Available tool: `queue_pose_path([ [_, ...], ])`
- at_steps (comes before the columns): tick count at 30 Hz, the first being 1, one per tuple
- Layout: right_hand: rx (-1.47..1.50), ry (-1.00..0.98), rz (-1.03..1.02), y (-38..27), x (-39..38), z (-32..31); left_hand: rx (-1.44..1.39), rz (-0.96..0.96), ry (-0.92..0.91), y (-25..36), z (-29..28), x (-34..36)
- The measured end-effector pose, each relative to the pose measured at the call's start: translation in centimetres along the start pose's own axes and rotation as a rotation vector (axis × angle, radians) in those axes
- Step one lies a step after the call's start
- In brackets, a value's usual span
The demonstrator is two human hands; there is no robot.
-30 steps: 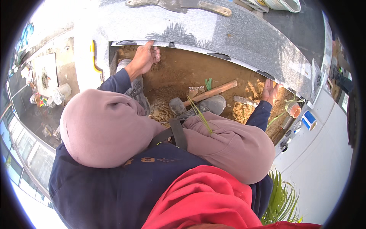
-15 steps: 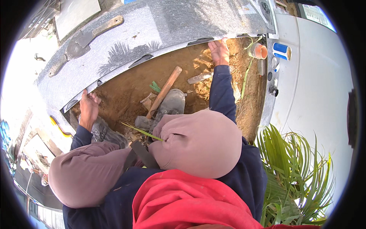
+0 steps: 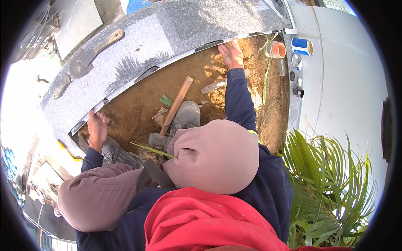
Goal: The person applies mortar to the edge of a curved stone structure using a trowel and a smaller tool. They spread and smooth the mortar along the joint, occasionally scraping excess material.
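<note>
Left hand [image 3: 97, 129]: fingers half-curled at the grey slab [image 3: 144, 39]'s near edge; cannot tell whether they grip.
Right hand [image 3: 232, 56]: palm up, wide, fingertips by that edge.
Slab: just beyond both hands.
Mallet [image 3: 177, 102]: between them, beside a boot [image 3: 187, 113].

Two hands [image 3: 97, 127] [image 3: 231, 56], one mallet [image 3: 178, 104], two scrapers [image 3: 78, 69] [image 3: 109, 39]

Before us the stone slab [image 3: 190, 24] spans the far side of the soil [image 3: 132, 99], with two scrapers [image 3: 109, 40] on its left part; our left hand [image 3: 97, 126] is at its near edge, our right hand [image 3: 231, 55] farther right along it. The hammer [image 3: 178, 100] lies just left of our right boot [image 3: 189, 113]. We have the pipe [image 3: 277, 49] at right, the can [image 3: 301, 47] beyond it, palm fronds [image 3: 320, 188] nearer.
</note>
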State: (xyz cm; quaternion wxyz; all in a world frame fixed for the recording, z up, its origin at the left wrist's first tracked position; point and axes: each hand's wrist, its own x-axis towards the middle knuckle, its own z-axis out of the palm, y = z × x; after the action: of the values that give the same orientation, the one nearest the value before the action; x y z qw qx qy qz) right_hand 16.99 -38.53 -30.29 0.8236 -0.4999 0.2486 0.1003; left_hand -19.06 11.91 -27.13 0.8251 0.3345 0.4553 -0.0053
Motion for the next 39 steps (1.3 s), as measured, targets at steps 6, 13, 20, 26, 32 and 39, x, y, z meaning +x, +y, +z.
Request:
queue_pose_path([
  [6, 0.01, 0.055, 0.02, 0.2, 0.0, 0.4, 0.011, 0.034, -0.019, -0.1, 0.0, -0.2],
  [13, 0.042, 0.048, 0.04, 0.1, 0.9, -0.2, 0.001, 0.064, -0.05, -0.2, -0.5, -0.1],
  [20, -0.01, 0.029, 0.04, -0.1, 0.3, 0.6, -0.009, 0.088, -0.073, 0.1, -0.2, -0.7],
  [26, 0.029, 0.058, 0.091, -0.5, 1.2, -0.2, 0.063, 0.041, -0.117, -0.3, -1.9, 0.0],
  [32, -0.005, -0.097, 0.044, -0.3, 1.1, -0.7, -0.031, 0.046, -0.076, -0.5, -2.9, 0.4],
  [39, -0.038, -0.013, 0.108, -0.9, 1.7, 0.2, -0.168, 0.043, 0.086, -0.5, -2.7, 0.5],
])
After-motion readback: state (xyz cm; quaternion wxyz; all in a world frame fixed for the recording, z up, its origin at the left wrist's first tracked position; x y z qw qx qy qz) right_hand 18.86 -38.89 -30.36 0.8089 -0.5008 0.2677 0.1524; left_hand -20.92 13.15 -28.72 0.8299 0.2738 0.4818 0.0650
